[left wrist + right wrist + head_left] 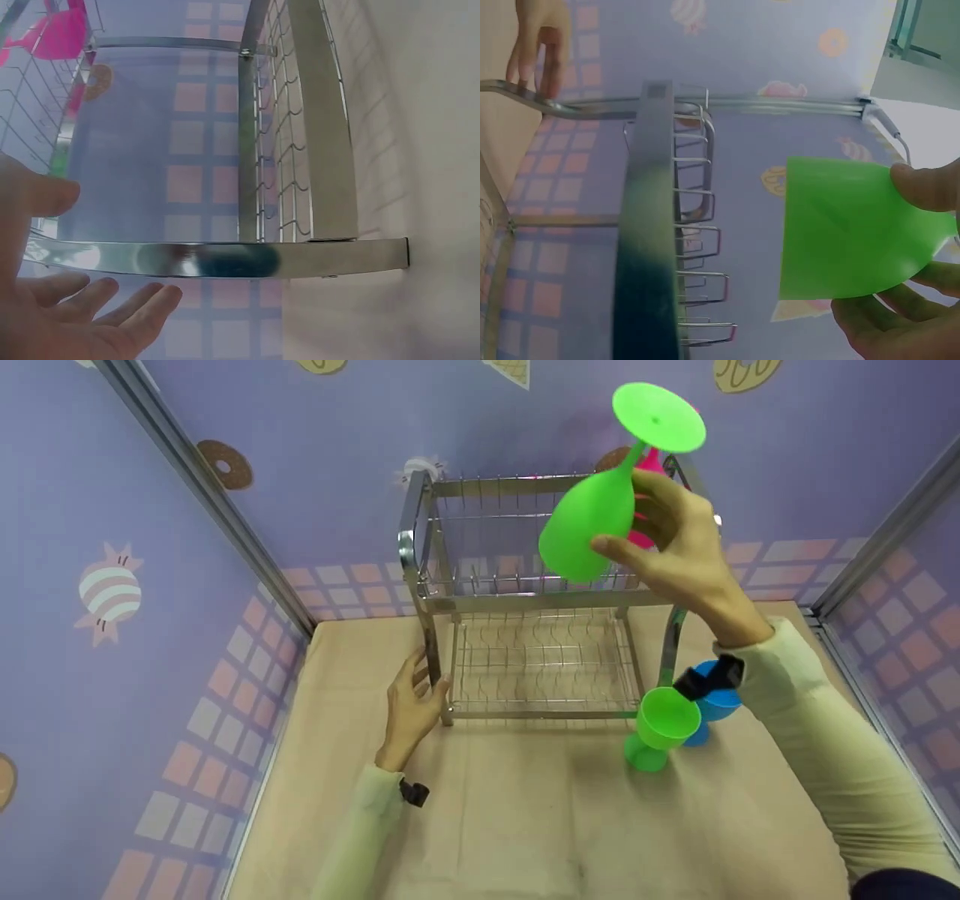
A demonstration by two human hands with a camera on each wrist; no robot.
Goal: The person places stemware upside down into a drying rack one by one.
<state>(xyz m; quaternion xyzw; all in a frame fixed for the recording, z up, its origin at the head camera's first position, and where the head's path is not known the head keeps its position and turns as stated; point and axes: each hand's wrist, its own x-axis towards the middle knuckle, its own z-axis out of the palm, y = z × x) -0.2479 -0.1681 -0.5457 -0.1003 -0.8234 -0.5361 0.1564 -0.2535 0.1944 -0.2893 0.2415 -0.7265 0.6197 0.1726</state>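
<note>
Across the lower half of the frame the bench (pixel 517 810) is carrying a metal dish rack (pixel 525 601) at centre, while a stemmed green cup (pixel 592 525) is hanging upside down and tilted before its upper right part. The right hand (pixel 682 551) is pinching that cup's bowl between thumb and fingers, and a firm but light hold should serve best. Well apart, left of centre, the left hand (pixel 412 706) is loosely straddling the rack's left post, contact uncertain, while the partly hidden pink cup (pixel 651 461), upper right, is probably calling for careful clearance.
</note>
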